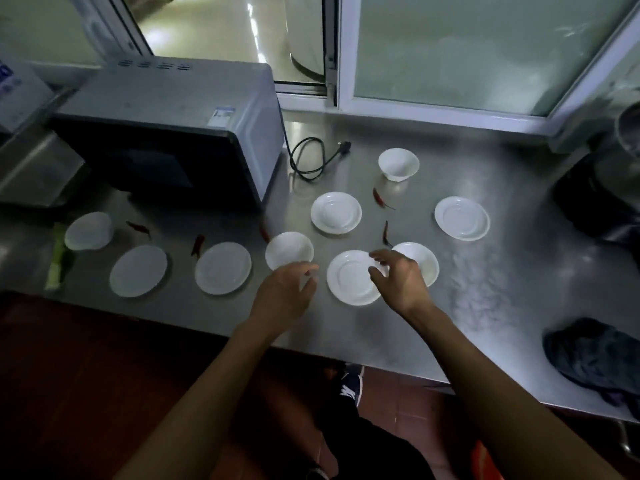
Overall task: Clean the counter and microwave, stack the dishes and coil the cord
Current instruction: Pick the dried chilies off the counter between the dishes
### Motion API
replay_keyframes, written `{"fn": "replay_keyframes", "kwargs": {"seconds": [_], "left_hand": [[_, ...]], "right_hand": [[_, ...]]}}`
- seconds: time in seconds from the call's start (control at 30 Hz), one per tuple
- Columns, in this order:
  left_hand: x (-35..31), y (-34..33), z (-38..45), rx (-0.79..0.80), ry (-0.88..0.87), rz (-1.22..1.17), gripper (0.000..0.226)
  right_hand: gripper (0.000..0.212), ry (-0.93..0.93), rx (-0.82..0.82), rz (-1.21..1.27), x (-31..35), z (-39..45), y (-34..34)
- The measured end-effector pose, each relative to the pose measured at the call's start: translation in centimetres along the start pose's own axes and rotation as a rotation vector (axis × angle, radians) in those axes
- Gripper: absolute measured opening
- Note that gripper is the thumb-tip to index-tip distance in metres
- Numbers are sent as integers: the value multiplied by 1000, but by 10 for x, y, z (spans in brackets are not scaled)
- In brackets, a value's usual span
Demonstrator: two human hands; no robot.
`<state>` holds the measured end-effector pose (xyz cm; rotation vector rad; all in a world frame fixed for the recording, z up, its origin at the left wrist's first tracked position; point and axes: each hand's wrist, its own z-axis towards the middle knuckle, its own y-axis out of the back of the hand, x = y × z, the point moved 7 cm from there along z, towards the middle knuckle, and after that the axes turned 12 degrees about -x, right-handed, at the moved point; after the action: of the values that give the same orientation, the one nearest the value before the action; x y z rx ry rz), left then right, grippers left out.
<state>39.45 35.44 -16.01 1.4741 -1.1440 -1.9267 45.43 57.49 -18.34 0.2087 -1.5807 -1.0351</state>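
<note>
Several white plates and bowls lie spread over the steel counter point(485, 289). My left hand point(287, 292) hovers with relaxed fingers at the near edge of a white bowl point(289, 249). My right hand point(398, 278) hangs with loosely curled fingers over the right rim of a white plate point(349, 278) and partly hides another bowl point(424, 259); it holds nothing. A grey microwave point(180, 126) stands at the back left. Its black cord point(308, 157) lies in a loose loop beside it. Several red chillies, one of them point(379, 197), are scattered among the dishes.
A dark cloth point(592, 355) lies at the counter's near right edge. A dark appliance point(595, 199) stands at the far right. A green vegetable scrap point(59, 261) lies at the left. Sliding windows point(450, 50) run behind the counter.
</note>
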Motion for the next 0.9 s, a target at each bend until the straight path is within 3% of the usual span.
{"fn": "replay_keyframes", "kwargs": {"seconds": [0.37, 0.77, 0.9], "left_hand": [[-24, -51, 84, 119, 33, -29, 34], [-42, -106, 171, 231, -225, 45, 31], [-46, -123, 211, 193, -352, 17, 27]], "right_hand": [[29, -192, -34, -68, -66, 87, 14], [27, -190, 40, -373, -90, 133, -26], [23, -249, 76, -508, -97, 145, -39]]}}
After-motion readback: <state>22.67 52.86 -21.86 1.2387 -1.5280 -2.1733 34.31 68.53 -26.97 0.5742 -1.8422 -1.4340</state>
